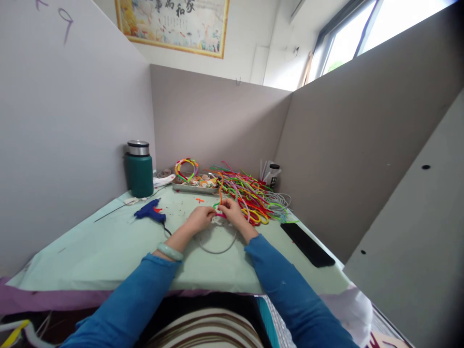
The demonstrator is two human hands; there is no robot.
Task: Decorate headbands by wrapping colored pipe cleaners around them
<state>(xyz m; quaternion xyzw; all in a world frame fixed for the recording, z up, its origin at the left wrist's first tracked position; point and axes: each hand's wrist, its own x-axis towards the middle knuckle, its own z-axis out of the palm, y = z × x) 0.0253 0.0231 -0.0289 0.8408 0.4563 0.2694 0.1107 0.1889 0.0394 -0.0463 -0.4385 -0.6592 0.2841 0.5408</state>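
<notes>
My left hand (200, 217) and my right hand (232, 211) meet at the middle of the table, fingers curled and pinched together on a thin headband (216, 249) whose grey loop curves toward me. Pink and green pipe cleaner (218, 209) shows between the two hands at the top of the band. A jade bangle (169, 252) sits on my left wrist. Both sleeves are blue.
A heap of coloured pipe cleaners (250, 193) lies right of my hands. A metal tray (194, 186) with a wrapped headband (186, 168) stands behind. A blue glue gun (149, 212) and green flask (139, 169) are left; a black phone (307, 244) right. Partition walls enclose the table.
</notes>
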